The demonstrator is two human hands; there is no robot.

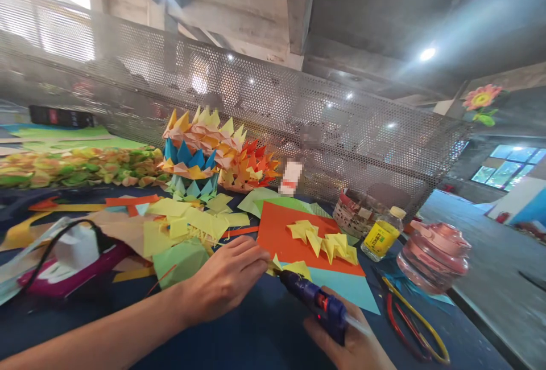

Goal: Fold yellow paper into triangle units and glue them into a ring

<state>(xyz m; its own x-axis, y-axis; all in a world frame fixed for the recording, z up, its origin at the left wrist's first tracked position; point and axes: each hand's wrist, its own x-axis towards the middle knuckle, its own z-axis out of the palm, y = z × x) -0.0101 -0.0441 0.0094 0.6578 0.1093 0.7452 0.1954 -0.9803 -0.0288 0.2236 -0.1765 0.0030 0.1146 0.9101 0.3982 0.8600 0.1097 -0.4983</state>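
Note:
My right hand is wrapped around a dark blue hot glue gun. A clear glue stick pokes out of its back end, and a small red light shows on its side. My left hand is closed in a pinch at the edge of a folded yellow paper piece, right by the gun's nozzle; its fingers partly hide the paper. Just beyond, more folded yellow paper pieces lie on an orange sheet. A light blue sheet sits under the orange one.
Loose yellow squares and a magenta power strip are at the left. Finished folded-paper flowers stand behind. At the right are scissors, a yellow-labelled bottle and a pink jug. A perforated metal screen edges the table.

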